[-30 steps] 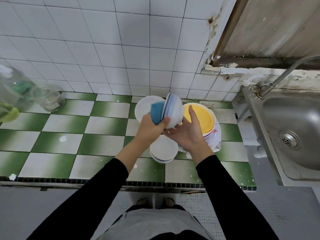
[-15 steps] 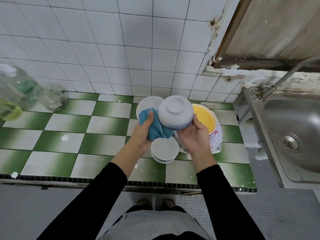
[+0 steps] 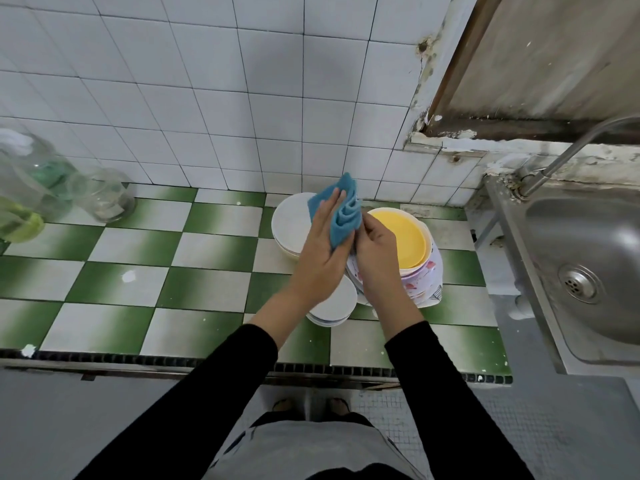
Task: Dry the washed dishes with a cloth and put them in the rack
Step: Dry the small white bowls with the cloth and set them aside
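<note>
Below, checkered counter point(image 3: 207, 271); behind, tiled wall point(image 3: 214, 98).

No readable text, label, brand, number or sign anywhere in view.
</note>
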Motion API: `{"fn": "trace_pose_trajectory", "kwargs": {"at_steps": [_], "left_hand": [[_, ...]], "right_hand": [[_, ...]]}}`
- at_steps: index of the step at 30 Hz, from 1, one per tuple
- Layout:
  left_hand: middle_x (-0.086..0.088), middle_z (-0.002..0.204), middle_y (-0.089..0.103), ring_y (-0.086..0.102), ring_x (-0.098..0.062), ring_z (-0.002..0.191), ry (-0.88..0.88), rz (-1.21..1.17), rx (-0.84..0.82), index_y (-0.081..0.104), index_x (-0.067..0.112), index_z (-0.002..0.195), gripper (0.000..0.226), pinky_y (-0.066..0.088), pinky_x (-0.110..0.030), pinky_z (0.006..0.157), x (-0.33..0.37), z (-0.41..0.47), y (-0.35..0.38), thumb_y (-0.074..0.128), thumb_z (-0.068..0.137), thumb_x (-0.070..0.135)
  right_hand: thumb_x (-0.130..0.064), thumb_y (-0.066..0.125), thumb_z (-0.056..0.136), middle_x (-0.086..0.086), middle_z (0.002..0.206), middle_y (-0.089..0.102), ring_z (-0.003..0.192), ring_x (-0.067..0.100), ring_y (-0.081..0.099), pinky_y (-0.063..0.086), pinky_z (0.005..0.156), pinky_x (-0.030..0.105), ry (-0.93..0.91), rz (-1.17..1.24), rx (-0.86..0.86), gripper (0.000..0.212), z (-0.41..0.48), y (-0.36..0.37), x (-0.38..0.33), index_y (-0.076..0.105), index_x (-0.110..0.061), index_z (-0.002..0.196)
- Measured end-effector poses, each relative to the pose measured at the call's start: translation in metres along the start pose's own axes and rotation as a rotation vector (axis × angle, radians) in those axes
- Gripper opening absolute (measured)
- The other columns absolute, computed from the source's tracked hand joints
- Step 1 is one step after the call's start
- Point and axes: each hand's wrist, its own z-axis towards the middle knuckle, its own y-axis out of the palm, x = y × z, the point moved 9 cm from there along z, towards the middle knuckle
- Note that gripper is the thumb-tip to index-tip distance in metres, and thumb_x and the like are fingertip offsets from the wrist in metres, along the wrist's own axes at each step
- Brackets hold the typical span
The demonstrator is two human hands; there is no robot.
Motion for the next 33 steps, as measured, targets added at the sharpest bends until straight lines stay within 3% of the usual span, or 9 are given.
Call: {"fn": "trace_pose_trajectory", "kwargs": {"at_steps": [2,5,11,14,17,20,22,27,33], "left_hand": [[0.004,0.136,0.051,0.048,0.002,0.123,-0.075,0.004,0.044,0.039,0.029,0.14,0.035,0.041,-0.025,0.103,-0.003,0.011,-0.014,0.04,0.105,0.027],[0.007,0.11,0.061,0.059,-0.005,0.102,-0.191,0.015,0.121,0.051,0.026,0.122,0.023,0.049,-0.032,0.091,-0.008,0.022,-0.036,0.038,0.103,0.034],[0.004,0.154,0.034,0.03,-0.02,0.144,0.149,0.179,0.005,0.034,0.021,0.148,0.047,0.029,-0.047,0.117,0.013,-0.005,-0.004,0.042,0.101,0.025],[0.004,0.144,0.047,0.043,-0.012,0.133,0.067,0.107,0.037,0.042,0.022,0.142,0.041,0.038,-0.046,0.112,0.005,0.003,-0.014,0.041,0.102,0.03],[0.016,0.119,0.058,0.053,0.002,0.112,-0.076,0.115,0.123,0.049,0.032,0.126,0.027,0.045,-0.042,0.103,0.003,0.013,-0.03,0.04,0.1,0.033],[0.004,0.148,0.044,0.036,-0.013,0.139,0.189,0.386,0.001,0.042,0.02,0.143,0.045,0.03,-0.039,0.118,0.022,0.007,-0.017,0.044,0.099,0.027],[0.002,0.152,0.04,0.033,-0.019,0.142,0.226,0.382,-0.05,0.041,0.017,0.146,0.048,0.029,-0.042,0.118,0.021,0.006,-0.012,0.044,0.098,0.025],[0.013,0.11,0.063,0.057,0.0,0.102,-0.165,-0.056,0.138,0.057,0.025,0.118,0.025,0.046,-0.025,0.093,0.001,0.017,-0.027,0.042,0.099,0.033],[0.008,0.112,0.058,0.053,-0.015,0.109,-0.521,-0.454,0.281,0.048,0.039,0.115,0.021,0.049,-0.036,0.093,-0.037,0.007,-0.028,0.029,0.106,0.037]], "right_hand": [[-0.013,0.048,0.106,0.009,0.088,0.066,0.082,0.019,0.059,0.05,0.075,0.033,-0.035,-0.114,-0.041,0.024,0.0,-0.001,-0.004,0.07,-0.005,0.101],[-0.017,0.048,0.106,0.009,0.081,0.057,0.074,0.016,0.049,0.042,0.069,0.031,-0.039,-0.201,-0.087,0.028,-0.005,0.001,-0.006,0.067,0.0,0.095],[-0.014,0.047,0.106,0.006,0.095,0.071,0.09,0.019,0.067,0.058,0.076,0.031,0.064,0.044,-0.01,0.025,0.0,-0.005,-0.003,0.07,-0.018,0.097],[-0.018,0.047,0.106,0.006,0.085,0.067,0.081,0.021,0.061,0.056,0.071,0.035,0.057,-0.057,-0.007,0.028,-0.002,-0.008,0.002,0.069,-0.016,0.09],[-0.017,0.046,0.107,-0.002,0.069,0.054,0.067,0.014,0.047,0.042,0.059,0.025,0.021,-0.115,-0.033,0.034,-0.006,-0.008,0.0,0.061,-0.015,0.076],[-0.017,0.046,0.107,0.004,0.087,0.067,0.083,0.017,0.062,0.056,0.072,0.029,0.069,0.007,-0.023,0.028,-0.004,-0.01,0.001,0.068,-0.017,0.089],[-0.017,0.046,0.106,0.007,0.1,0.07,0.095,0.02,0.066,0.059,0.083,0.034,0.091,0.006,-0.024,0.025,-0.003,-0.012,0.002,0.069,-0.019,0.097],[-0.016,0.045,0.106,-0.005,0.077,0.07,0.071,0.007,0.065,0.053,0.061,0.021,0.085,0.007,-0.067,0.029,0.001,-0.02,-0.008,0.066,-0.015,0.086],[-0.019,0.042,0.107,0.0,0.089,0.074,0.08,0.014,0.07,0.058,0.066,0.03,0.249,0.531,0.032,0.025,0.002,-0.025,0.004,0.064,-0.011,0.102]]}}
